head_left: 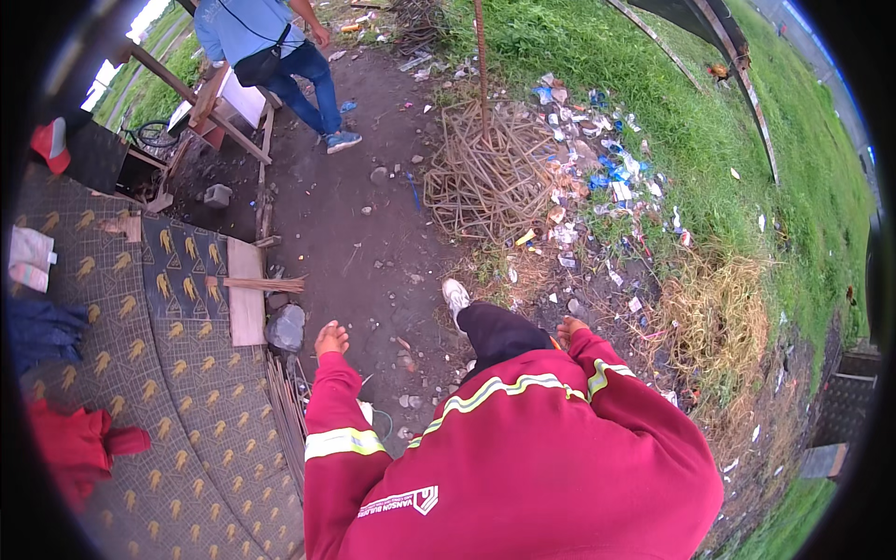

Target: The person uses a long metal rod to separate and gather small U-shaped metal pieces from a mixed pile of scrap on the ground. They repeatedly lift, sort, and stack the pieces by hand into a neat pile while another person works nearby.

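My left hand (331,339) hangs over the dirt path at my left side, its fingers loosely bent and a little apart. Nothing shows in it. My right hand (570,328) is by my right thigh, its fingers curled in. A thin orange thing (556,343) shows at its lower edge, too small to name. Both arms are in red sleeves with reflective bands. One white shoe (455,294) is forward on the path.
A patterned sheet-covered surface (131,355) at left bears clothes (70,448) and a stick broom (257,283). Ahead walks a person in blue (313,84). A pile of bent rebar (485,173) and scattered litter (611,168) lie right of the path (364,233).
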Motion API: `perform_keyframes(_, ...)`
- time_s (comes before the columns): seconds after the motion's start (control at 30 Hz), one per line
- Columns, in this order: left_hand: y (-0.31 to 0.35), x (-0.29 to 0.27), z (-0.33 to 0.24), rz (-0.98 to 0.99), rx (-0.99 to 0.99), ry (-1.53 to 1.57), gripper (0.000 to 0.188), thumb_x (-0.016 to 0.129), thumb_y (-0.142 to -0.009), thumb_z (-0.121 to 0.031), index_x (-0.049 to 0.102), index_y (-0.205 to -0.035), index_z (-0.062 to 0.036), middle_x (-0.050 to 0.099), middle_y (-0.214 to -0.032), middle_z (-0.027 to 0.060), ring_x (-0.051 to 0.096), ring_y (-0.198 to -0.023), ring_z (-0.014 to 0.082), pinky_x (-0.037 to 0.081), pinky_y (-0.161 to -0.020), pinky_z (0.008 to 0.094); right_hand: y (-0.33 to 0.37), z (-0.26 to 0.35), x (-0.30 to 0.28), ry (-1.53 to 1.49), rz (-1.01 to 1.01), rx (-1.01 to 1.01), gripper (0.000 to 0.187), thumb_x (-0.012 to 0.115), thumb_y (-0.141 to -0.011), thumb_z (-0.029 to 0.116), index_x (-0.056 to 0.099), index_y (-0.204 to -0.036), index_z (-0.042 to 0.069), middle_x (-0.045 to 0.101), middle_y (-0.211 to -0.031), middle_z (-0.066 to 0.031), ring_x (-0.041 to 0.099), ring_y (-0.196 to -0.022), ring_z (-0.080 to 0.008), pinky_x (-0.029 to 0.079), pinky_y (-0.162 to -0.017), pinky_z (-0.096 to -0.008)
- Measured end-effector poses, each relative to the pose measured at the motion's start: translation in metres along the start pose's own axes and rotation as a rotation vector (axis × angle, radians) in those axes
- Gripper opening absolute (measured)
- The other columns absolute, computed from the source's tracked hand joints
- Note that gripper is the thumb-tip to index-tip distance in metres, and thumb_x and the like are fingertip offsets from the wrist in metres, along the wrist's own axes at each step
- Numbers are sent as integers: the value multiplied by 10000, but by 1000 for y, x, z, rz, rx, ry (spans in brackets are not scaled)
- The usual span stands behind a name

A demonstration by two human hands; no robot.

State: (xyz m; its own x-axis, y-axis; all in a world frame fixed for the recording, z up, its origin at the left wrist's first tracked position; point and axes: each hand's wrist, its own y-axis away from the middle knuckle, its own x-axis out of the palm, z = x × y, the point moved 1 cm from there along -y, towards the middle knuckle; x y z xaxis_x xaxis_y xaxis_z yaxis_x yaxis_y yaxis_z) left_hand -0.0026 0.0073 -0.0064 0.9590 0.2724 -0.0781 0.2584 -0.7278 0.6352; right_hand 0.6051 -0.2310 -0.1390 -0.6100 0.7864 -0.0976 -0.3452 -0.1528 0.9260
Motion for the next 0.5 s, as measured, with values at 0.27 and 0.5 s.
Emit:
perform_keyframes(0.27, -123, 42, -6, 250, -469, -288, 181, 544, -880, -305, 610, -961, -157, 628, -769, 7, 577, -582, 132, 452, -489, 334, -109, 15, 169, 134, -3, 150, 321, 546, -874, 349, 586, -1113, 138, 647, -869, -81, 576, -578, -218, 446, -481, -405)
perform_keyframes(0.5, -273, 33, -121, 75, -479, -586, 170, 519, -885, -317, 586, -846, -165, 598, -678, 24, 545, -483, 165, 396, -376, 344, -39, 206, 364, -147, 164, -214, 219, 520, -893, 305, 593, -871, 100, 617, -711, -22, 548, -544, -131, 417, -438, -292)
